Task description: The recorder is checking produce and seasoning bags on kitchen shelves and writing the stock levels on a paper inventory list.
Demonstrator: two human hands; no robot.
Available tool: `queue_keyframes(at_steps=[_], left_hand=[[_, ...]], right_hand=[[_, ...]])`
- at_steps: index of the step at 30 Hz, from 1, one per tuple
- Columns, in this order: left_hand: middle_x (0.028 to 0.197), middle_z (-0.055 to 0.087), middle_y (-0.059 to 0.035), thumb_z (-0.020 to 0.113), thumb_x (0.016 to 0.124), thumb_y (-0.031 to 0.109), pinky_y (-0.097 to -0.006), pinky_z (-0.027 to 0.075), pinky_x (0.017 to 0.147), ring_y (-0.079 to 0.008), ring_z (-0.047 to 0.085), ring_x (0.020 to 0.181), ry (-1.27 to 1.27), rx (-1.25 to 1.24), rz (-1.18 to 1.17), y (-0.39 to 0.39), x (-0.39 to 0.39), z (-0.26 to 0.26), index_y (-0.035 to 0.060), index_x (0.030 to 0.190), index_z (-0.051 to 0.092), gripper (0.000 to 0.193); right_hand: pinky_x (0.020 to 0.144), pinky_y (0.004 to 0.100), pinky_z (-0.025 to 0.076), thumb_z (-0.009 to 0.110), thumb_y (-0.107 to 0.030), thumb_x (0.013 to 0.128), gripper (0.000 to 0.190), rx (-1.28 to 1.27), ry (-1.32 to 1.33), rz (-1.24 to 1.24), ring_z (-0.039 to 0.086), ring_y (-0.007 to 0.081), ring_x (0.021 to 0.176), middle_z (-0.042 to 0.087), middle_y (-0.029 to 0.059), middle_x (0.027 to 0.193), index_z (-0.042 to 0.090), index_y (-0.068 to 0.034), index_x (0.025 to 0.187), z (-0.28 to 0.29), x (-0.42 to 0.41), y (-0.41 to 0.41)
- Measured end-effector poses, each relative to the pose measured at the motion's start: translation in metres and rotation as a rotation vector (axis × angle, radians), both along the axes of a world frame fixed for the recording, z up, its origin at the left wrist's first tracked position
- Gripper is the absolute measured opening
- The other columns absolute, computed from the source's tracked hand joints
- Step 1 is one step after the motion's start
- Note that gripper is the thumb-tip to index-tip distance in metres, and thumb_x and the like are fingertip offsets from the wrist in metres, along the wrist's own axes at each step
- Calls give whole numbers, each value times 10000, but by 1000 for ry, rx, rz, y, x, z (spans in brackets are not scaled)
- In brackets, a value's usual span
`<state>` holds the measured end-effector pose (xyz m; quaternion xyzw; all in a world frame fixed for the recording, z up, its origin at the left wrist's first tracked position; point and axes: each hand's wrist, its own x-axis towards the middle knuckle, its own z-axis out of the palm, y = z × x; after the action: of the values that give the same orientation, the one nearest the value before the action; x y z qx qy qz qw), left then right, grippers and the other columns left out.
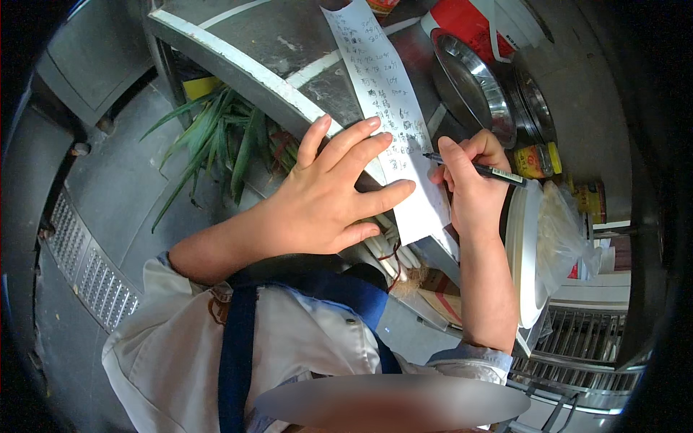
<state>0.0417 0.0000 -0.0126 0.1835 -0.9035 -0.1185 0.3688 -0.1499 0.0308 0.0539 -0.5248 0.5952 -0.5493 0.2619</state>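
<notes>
A long strip of white paper (387,86) with lines of handwriting lies across a metal counter (319,92) and over its near edge. My left hand (341,189) rests palm down with its fingers spread, the fingertips on the paper's left side. Between the thumb and fingers of my right hand (476,184) is a black pen (501,175). Its tip is at the paper's right edge, beside the lower lines of writing. Whether the tip touches the paper I cannot tell. The lower end of the strip is blank.
Metal bowls (471,81), a red and white bucket (476,27) and a yellow-lidded jar (536,161) stand at the back right. A clear plastic bag (563,238) lies on a white lidded container (525,270). Green onions (216,135) are below the counter, near a floor drain grate (92,260).
</notes>
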Motion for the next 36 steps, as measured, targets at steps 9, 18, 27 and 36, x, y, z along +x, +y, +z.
queue_keyframes(at_steps=[9,18,27,36], left_hand=[[1248,379,-176,747,577,300,-583,116,974,-336,272,1252,8,30,10,0,-5,8,238,1157,544,618],[1231,384,-175,735,595,231,-586,141,973,-338,283,1241,14,14,19,0,-5,8,221,1149,546,585],[1240,382,-171,707,630,242,-571,141,982,-331,286,1238,17,-12,30,-1,-6,4,223,1152,545,547],[1251,381,-177,711,620,230,-554,138,996,-333,280,1248,-2,-34,51,2,-9,6,211,1136,548,542]], right_hand=[[420,179,372,720,-94,737,309,-38,-22,3,511,73,456,519,16,564,420,-79,667,-1,-2,-3],[422,187,387,756,-187,719,357,-60,-39,-18,514,82,462,513,15,573,418,-80,681,-1,-2,2],[452,182,411,729,-70,730,310,-109,50,43,515,73,477,514,7,588,419,-70,712,0,0,-1],[455,224,485,706,-85,749,309,-15,-38,-54,508,70,474,493,5,565,417,-68,640,2,3,0]])
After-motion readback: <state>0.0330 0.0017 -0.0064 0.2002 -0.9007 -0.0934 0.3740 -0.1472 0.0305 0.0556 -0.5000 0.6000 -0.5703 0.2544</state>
